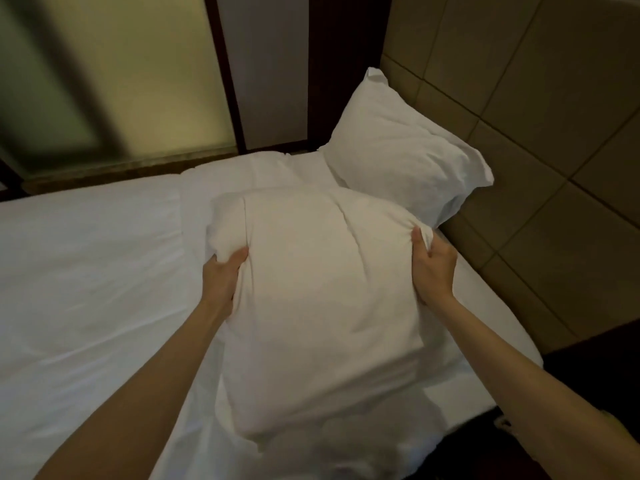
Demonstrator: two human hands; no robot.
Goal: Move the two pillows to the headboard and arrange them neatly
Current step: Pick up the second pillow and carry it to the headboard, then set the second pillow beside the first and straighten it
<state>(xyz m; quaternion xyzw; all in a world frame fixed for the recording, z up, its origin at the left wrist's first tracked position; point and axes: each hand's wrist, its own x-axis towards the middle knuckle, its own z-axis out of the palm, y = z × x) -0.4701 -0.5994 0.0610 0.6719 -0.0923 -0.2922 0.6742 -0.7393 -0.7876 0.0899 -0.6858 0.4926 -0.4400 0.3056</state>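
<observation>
A white pillow (322,306) fills the middle of the view, held up over the white bed (86,271). My left hand (225,275) grips its left edge and my right hand (431,268) pinches its upper right corner. A second white pillow (398,150) leans tilted against the tan padded headboard (536,133) at the upper right. The held pillow's far edge overlaps the second pillow's lower corner.
A folded white duvet (256,174) lies across the bed beyond the held pillow. A frosted glass panel (121,81) with a dark wooden frame stands behind the bed. Dark furniture (595,375) sits at the lower right beside the mattress.
</observation>
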